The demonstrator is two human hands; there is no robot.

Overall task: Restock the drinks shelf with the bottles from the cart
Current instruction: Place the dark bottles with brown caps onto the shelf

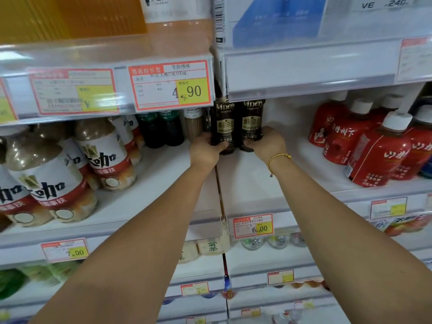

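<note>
Two dark brown coffee bottles with gold lettering stand upright, deep on the white drinks shelf (257, 183). My left hand (205, 152) grips the left coffee bottle (224, 123) near its base, thumb across the front. My right hand (268, 143) holds the right coffee bottle (252, 121) low down, fingers curled round its far side. Both arms reach in over the shelf. A gold bead bracelet sits on my right wrist. The bottle tops are hidden behind the upper shelf's edge. No cart is in view.
Latte bottles (105, 155) with white and red labels fill the shelf's left side, with dark green bottles (161, 129) behind. Red-labelled bottles (378, 148) with white caps crowd the right. Price tags (170, 86) hang on the upper shelf edge, close above the bottles. Lower shelves hold more drinks.
</note>
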